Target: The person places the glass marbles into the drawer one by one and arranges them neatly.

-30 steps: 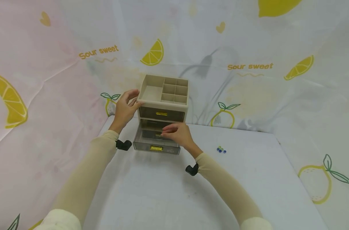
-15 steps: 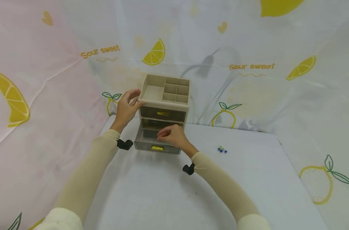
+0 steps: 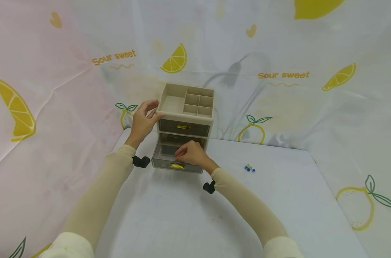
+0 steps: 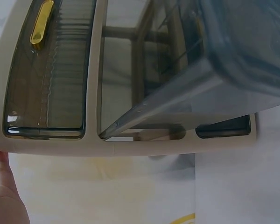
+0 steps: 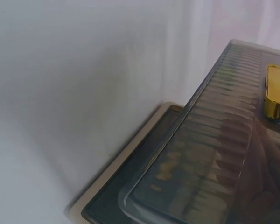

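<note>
"Sour sweet" is printed in orange script on the backdrop (image 3: 279, 53), twice, among yellow lemon slices, whole lemons with green leaves and small hearts. The cloth is thin and creased, pinkish at the left and pale bluish-white elsewhere, and it hangs behind and beside a white table (image 3: 189, 222) whose matte top carries faint smudges.

At the back of the table stands a beige plastic organizer (image 3: 184, 122), boxy, with an open top tray split into one large and six small compartments. Below are smoky translucent drawers with ribbed fronts and shiny gold handles. The upper drawer (image 3: 184, 127) is shut; the lower drawer (image 3: 177, 158) is pulled out over the table.

The left hand (image 3: 144, 121) holds the organizer's top left corner, thumb on the rim, fingers loosely curved round the side. The right hand (image 3: 190, 154) rests on the lower drawer's front edge, fingers curled over it just above the handle.

A few small blue and green beads (image 3: 249, 167) lie on the table, well apart to the right.
</note>
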`<action>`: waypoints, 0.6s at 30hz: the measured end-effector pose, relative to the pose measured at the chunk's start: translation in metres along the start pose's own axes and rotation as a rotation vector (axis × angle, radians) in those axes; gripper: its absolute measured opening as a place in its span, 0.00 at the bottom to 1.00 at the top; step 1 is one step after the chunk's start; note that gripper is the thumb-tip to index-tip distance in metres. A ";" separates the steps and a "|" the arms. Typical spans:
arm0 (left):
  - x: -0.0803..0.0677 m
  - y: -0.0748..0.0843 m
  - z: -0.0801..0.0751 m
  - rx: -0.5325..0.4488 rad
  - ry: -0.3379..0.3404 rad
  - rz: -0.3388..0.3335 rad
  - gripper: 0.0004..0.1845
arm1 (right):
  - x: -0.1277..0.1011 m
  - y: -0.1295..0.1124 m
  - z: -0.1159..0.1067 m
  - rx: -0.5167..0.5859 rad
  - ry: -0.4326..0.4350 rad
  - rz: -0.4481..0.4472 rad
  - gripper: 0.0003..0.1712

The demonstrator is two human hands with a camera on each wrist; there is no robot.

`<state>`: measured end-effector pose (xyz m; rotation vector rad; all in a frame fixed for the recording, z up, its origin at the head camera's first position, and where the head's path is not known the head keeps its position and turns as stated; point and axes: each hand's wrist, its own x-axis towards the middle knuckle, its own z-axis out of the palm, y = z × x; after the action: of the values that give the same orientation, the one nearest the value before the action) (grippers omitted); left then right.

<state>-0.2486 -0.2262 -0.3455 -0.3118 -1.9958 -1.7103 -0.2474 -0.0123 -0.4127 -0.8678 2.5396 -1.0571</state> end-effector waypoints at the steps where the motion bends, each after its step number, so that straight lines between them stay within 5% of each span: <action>1: 0.000 0.000 0.000 -0.001 0.001 0.000 0.28 | 0.001 0.000 0.000 -0.008 -0.010 0.002 0.07; 18: 0.001 -0.003 0.000 -0.026 0.010 0.000 0.28 | 0.016 0.002 0.007 -0.051 -0.129 0.052 0.03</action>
<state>-0.2505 -0.2267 -0.3476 -0.3115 -1.9681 -1.7362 -0.2577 -0.0245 -0.4188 -0.8489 2.4775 -0.8942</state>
